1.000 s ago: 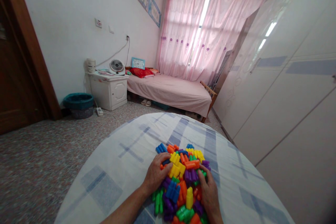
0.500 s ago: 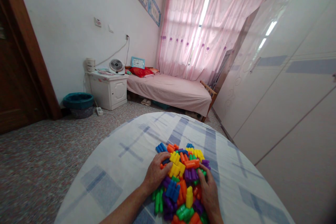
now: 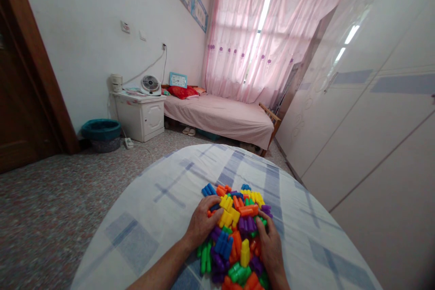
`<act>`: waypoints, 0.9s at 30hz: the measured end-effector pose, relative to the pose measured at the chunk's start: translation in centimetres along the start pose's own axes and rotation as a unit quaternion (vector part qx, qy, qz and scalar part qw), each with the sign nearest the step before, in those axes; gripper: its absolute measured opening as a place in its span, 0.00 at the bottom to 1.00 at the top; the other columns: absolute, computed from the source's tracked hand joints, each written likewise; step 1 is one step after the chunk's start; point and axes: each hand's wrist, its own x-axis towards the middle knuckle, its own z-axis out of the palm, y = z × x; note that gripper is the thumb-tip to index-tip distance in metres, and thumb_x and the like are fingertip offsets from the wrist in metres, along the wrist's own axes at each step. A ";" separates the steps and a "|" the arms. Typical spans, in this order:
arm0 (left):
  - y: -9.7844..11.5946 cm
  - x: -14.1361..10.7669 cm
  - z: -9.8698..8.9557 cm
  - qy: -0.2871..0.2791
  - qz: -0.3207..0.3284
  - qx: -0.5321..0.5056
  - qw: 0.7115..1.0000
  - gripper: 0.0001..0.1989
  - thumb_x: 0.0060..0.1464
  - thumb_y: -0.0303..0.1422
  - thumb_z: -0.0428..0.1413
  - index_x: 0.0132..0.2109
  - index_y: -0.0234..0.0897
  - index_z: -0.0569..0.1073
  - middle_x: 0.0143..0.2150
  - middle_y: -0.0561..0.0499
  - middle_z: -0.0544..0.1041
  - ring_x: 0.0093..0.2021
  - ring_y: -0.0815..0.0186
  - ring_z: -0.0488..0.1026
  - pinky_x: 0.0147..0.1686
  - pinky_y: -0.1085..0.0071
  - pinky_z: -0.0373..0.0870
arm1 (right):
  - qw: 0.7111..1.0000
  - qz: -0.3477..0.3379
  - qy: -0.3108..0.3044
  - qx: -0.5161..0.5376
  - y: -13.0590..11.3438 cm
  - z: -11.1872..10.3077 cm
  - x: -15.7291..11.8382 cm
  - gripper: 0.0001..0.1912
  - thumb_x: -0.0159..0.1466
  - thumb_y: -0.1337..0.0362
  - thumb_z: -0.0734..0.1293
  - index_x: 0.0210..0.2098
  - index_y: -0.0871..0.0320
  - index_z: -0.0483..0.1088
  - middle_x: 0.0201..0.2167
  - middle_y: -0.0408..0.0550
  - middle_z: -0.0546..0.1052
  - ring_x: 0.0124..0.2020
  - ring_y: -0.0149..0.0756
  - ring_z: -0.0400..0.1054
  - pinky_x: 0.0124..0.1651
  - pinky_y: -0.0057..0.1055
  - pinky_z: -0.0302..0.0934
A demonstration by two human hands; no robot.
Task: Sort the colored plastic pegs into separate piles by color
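A pile of plastic blocks in yellow, orange, blue, green and purple lies on the cloth-covered round table (image 3: 136, 204). My left hand (image 3: 203, 219) rests at the pile's left side, thumb and fingers apart, beside some yellow blocks (image 3: 229, 217). At the right side, my right hand (image 3: 270, 240) touches the pile with its fingers apart, next to purple blocks (image 3: 247, 225) and a green one. A blue block (image 3: 223, 244) and an upright yellow block (image 3: 244, 253) sit between the hands, nearer to me. Neither hand is closed round a block.
Beyond the table stand a bed (image 3: 220, 115) with a pink sheet and a white cabinet (image 3: 139, 115) carrying a fan (image 3: 150, 84). A teal-lined bin (image 3: 102, 133) is on the floor at left. A white wardrobe (image 3: 367, 122) lines the right side.
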 end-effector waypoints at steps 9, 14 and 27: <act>0.2 0.1 -0.1 0.004 -0.002 -0.002 1.000 0.12 0.51 0.33 0.53 0.43 0.39 0.74 0.47 0.47 0.74 0.50 0.60 0.69 0.54 0.61 0.64 | 1.000 -0.010 0.011 0.003 -0.3 0.0 -0.1 0.24 0.56 0.47 0.62 0.44 0.56 0.70 0.46 0.49 0.74 0.50 0.44 0.65 0.53 0.38 0.56; 0.0 0.1 0.0 0.004 0.002 -0.001 1.000 0.12 0.51 0.33 0.53 0.43 0.39 0.74 0.47 0.47 0.74 0.50 0.60 0.69 0.54 0.62 0.64 | 1.000 -0.008 0.012 -0.002 -0.3 0.0 -0.1 0.24 0.56 0.47 0.62 0.45 0.57 0.70 0.46 0.50 0.74 0.51 0.44 0.65 0.54 0.37 0.56; 0.2 0.1 -0.1 -0.001 0.000 0.000 1.000 0.12 0.52 0.32 0.53 0.44 0.39 0.73 0.47 0.47 0.74 0.50 0.61 0.68 0.54 0.62 0.63 | 1.000 -0.008 0.012 0.007 -0.1 -0.1 -0.1 0.24 0.55 0.48 0.63 0.45 0.56 0.71 0.45 0.49 0.74 0.50 0.44 0.65 0.53 0.38 0.56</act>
